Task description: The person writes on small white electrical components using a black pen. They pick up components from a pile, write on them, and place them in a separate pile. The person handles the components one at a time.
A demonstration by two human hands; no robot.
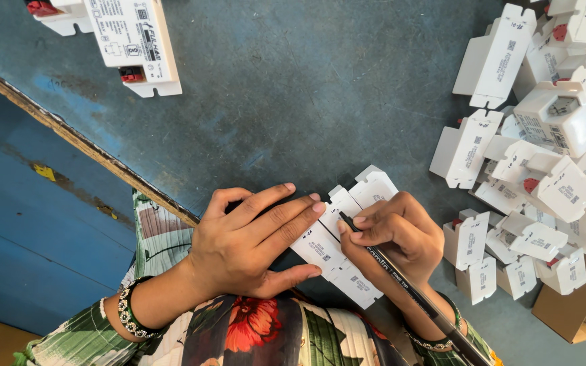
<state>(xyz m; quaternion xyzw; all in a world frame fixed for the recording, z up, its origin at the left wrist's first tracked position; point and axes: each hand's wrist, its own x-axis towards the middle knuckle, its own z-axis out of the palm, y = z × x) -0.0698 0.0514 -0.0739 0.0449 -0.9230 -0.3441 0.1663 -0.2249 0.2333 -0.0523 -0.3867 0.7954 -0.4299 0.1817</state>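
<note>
My left hand (249,240) lies flat on a row of white plastic cases (334,254), pressing them onto the blue table (293,88). The fingers stretch over the cases toward the right. My right hand (398,234) grips a black marker pen (401,281) with its tip touching the top of one case beside my left fingertips. The pen's body runs down to the lower right. Small dark marks show on the cases.
A large heap of the same white cases (544,156), some with red parts, fills the right side. A cardboard box (568,312) sits at the lower right. Two more white units (133,37) lie at the top left. The table's worn edge (69,135) runs diagonally at left.
</note>
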